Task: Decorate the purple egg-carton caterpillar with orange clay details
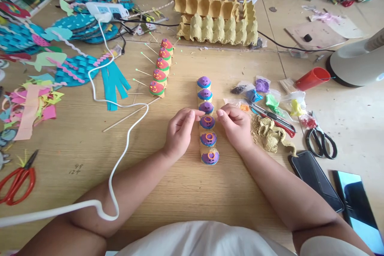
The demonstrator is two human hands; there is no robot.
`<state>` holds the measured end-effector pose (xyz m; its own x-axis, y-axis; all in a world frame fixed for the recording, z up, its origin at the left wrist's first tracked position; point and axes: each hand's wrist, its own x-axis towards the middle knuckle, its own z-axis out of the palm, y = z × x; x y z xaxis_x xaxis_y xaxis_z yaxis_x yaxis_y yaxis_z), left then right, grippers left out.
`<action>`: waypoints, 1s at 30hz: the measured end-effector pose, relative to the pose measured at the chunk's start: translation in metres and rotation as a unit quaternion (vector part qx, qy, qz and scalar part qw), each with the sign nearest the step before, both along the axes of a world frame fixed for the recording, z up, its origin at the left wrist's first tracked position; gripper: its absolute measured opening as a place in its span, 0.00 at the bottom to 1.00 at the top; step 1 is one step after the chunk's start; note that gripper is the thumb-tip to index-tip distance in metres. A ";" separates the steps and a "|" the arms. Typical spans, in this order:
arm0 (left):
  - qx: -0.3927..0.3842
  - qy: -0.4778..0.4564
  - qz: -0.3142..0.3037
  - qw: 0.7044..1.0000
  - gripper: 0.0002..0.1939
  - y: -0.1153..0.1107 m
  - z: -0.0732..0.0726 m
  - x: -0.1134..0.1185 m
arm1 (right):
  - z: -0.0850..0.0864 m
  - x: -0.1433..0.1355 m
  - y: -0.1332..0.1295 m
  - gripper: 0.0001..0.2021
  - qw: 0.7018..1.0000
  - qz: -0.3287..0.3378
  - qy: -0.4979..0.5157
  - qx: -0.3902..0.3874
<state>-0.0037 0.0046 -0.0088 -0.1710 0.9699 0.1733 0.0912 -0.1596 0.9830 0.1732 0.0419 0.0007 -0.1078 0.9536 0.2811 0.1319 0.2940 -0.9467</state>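
A row of several purple and blue decorated egg-carton cups [208,139] runs away from me at the table's middle. The nearer three carry orange rings; the farther ones have dark dots only. My left hand [181,131] is just left of the row, thumb and index finger pinched near the fourth cup, and my right hand [236,125] is closed just right of it. Whatever either pinch holds is too small to make out. Farther left stands a second row of red and green cups [162,64] with smiling faces and green-tipped sticks.
Bags of coloured clay [262,85], a cutter [274,118], torn carton scraps [271,134], black scissors [321,142] and phones [315,180] lie right. A white cable [127,140] crosses my left forearm. Egg cartons [219,28] are behind; red scissors [19,180] left.
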 end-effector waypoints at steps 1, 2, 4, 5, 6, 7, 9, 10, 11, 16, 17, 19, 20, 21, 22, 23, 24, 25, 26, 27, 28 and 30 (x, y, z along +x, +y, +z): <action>-0.002 -0.002 -0.001 1.000 0.22 0.000 0.000 0.000 | -0.001 0.000 0.001 0.20 1.000 0.000 0.004 0.003; -0.004 -0.005 -0.001 1.000 0.21 0.000 0.000 0.000 | -0.003 -0.001 0.002 0.17 1.000 -0.001 0.009 0.003; -0.009 -0.014 -0.002 1.000 0.21 0.000 -0.001 0.000 | -0.006 -0.001 0.004 0.13 1.000 -0.001 0.021 -0.004; -0.011 -0.018 -0.002 1.000 0.21 0.001 -0.001 0.000 | -0.006 -0.001 0.005 0.12 1.000 0.001 0.026 -0.008; -0.012 -0.022 -0.001 1.000 0.21 0.001 -0.001 0.000 | -0.007 -0.001 0.005 0.11 1.000 0.003 0.029 -0.011; -0.012 -0.026 -0.001 1.000 0.21 0.001 -0.001 0.000 | -0.007 -0.001 0.005 0.11 0.999 0.006 0.031 -0.013; -0.011 -0.031 -0.002 0.999 0.20 0.001 0.000 0.000 | -0.005 0.000 0.004 0.12 0.999 0.014 0.029 -0.016; -0.010 -0.033 -0.003 0.999 0.20 0.001 0.000 0.000 | -0.004 0.000 0.004 0.14 0.999 0.017 0.028 -0.016; -0.009 -0.033 -0.004 0.999 0.20 0.001 0.000 0.000 | -0.004 0.000 0.003 0.16 0.999 0.019 0.027 -0.016; -0.011 -0.029 0.001 1.000 0.21 0.002 -0.001 0.001 | -0.007 0.000 0.005 0.12 0.999 0.012 0.044 -0.017; -0.012 -0.032 0.001 0.999 0.21 0.002 -0.002 0.001 | -0.009 0.000 0.006 0.09 0.999 0.008 0.050 -0.019; -0.011 -0.042 0.000 0.999 0.20 0.002 -0.002 0.001 | -0.011 0.000 0.006 0.07 0.998 -0.001 0.062 -0.023; -0.010 -0.048 -0.002 0.999 0.19 0.002 -0.002 0.001 | -0.011 0.000 0.006 0.07 0.998 -0.003 0.063 -0.026; -0.009 -0.052 -0.003 0.999 0.19 0.002 -0.002 0.001 | -0.011 0.000 0.006 0.09 0.998 -0.005 0.061 -0.028; -0.008 -0.053 -0.005 0.999 0.18 0.001 -0.002 0.001 | -0.011 0.000 0.006 0.12 0.998 -0.007 0.055 -0.032; -0.009 -0.052 -0.006 0.999 0.19 0.001 -0.001 0.001 | -0.010 0.001 0.005 0.15 0.998 -0.008 0.048 -0.037; -0.010 -0.049 -0.007 0.999 0.19 0.001 -0.001 0.001 | -0.010 0.001 0.004 0.18 0.998 -0.007 0.042 -0.044; -0.012 -0.045 -0.007 0.999 0.19 0.001 0.000 0.000 | -0.010 0.001 0.004 0.21 0.998 -0.007 0.040 -0.053; -0.013 -0.042 -0.007 0.999 0.20 0.001 0.000 0.000 | -0.010 0.001 0.003 0.22 0.997 -0.006 0.042 -0.060; -0.014 -0.040 -0.007 0.999 0.20 0.001 0.000 0.000 | -0.010 0.001 0.003 0.23 0.997 -0.009 0.046 -0.065; -0.014 -0.040 -0.007 0.999 0.20 0.001 0.000 0.000 | -0.011 0.001 0.004 0.22 0.997 -0.012 0.049 -0.064; -0.013 -0.043 -0.006 0.999 0.19 0.001 0.000 0.000 | -0.013 0.000 0.006 0.17 0.997 -0.022 0.056 -0.051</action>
